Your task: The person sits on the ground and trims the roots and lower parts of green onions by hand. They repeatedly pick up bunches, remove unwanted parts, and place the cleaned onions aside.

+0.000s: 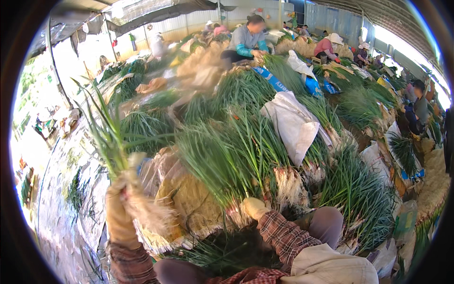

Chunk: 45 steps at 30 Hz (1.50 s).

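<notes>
My left hand [122, 198], in a tan glove, is raised at the left and closed around a bunch of green onions [115, 149]; the leaves point up and the pale roots hang to the right, blurred. My right hand [253, 207], gloved too, rests at the root end of a pile of green onions [220, 163] in front of me. Its fingers are partly hidden among the stems, and whether they grip any cannot be told. Beside it lies a bundle with thick pale roots [291, 184].
A yellowish woven sack [195, 202] lies between my hands. A white sack [292, 120] covers part of the pile. More green onions [361, 191] lie to the right of my knee. Across the pile sits a person [244, 41] in blue sleeves; several other people sit farther back.
</notes>
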Available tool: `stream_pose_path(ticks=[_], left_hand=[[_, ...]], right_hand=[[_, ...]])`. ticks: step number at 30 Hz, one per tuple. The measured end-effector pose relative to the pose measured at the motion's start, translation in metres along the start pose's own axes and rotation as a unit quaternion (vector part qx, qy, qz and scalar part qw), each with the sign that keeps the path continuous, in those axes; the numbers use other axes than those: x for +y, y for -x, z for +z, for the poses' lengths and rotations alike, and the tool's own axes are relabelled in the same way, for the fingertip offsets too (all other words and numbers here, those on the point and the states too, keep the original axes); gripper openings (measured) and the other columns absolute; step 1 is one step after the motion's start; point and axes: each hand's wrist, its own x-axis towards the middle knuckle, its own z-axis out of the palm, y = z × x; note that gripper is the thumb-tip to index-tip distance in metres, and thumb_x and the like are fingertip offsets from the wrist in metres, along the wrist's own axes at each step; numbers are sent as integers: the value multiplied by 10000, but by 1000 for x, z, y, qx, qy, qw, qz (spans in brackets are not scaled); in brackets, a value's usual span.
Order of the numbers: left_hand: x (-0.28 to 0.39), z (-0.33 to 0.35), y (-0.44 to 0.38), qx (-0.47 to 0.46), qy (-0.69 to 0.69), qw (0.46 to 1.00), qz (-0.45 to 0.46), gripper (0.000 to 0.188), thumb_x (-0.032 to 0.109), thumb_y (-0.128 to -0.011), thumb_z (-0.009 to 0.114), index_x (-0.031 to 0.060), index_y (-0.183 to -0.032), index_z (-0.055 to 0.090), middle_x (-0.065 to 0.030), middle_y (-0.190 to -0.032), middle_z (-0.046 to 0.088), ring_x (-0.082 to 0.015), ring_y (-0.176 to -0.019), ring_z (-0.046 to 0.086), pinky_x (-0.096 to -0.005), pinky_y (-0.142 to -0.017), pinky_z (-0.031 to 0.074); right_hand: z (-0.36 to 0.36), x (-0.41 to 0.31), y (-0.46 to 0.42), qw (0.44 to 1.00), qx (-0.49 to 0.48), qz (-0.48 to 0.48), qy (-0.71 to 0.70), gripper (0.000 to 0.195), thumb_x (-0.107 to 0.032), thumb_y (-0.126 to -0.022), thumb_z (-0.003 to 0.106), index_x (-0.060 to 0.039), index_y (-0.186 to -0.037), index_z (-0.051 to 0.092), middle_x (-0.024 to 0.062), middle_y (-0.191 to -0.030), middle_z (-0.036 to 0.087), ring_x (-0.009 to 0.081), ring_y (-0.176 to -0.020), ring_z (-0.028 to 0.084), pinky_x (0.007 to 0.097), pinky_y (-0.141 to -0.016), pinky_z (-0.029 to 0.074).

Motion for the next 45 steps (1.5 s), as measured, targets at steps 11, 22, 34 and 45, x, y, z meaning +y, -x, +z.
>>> stream_pose_path(ticks=[11,22,34,45], left_hand=[[-177,-69,31,48,260,874,-407,463,109,-944,568,-55,-1353,423,-156,-1063,650,-150,-726,638,-240,-609,556],[-180,-73,72,54,106,885,-450,246,130,-941,575,-74,-1076,601,-95,-871,662,-146,-695,606,-265,-673,542],[-147,-81,53,-1,140,963,-231,587,187,-864,684,-25,-1351,435,-41,-822,634,-107,-624,559,-266,-584,517],[-174,-71,59,12,141,931,-337,541,154,-974,523,-77,-1415,311,-27,-902,551,-94,-695,538,-227,-603,503]], right_hand=[[-38,-44,24,887,-101,43,-448,634,-571,-952,427,-24,-1239,571,124,-1064,678,197,-775,674,358,-737,547],[65,-125,-18,912,-156,-44,-376,548,-557,-957,448,-35,-863,584,72,-645,563,190,-608,585,365,-599,507],[59,-30,60,994,-80,35,-66,246,-325,-871,639,-84,-821,628,87,-765,603,228,-794,605,343,-816,485],[-14,-13,67,821,173,-52,-542,194,-175,-990,501,1,-998,581,149,-930,650,173,-714,624,288,-596,532]])
